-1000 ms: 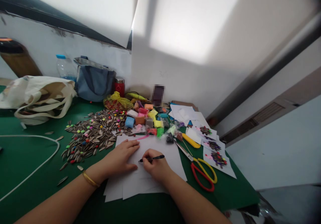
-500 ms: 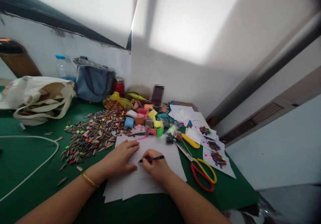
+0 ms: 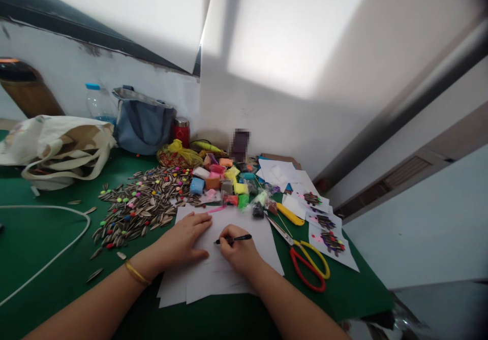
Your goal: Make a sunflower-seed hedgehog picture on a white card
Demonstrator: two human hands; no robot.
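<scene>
White paper sheets lie in a loose stack on the green table, in front of me. My left hand rests flat on the upper left of the stack, fingers stretched out. A black pen is pinched in my right hand, its tip at the top sheet and its back end pointing right. Any marks under the tip are too faint to make out. Left of the paper spreads a heap of striped sunflower seeds mixed with small coloured balls. Wrapped blocks of coloured clay crowd the paper's far edge.
Scissors with red and yellow handles and a yellow utility knife lie right of the paper. Beyond them are sheets with seed pictures. A white cable, a cream bag and a blue bag are at left.
My right hand has shifted slightly to the right with the pen, whose tip moved a little right and up. My left hand has stayed in place on the paper.
</scene>
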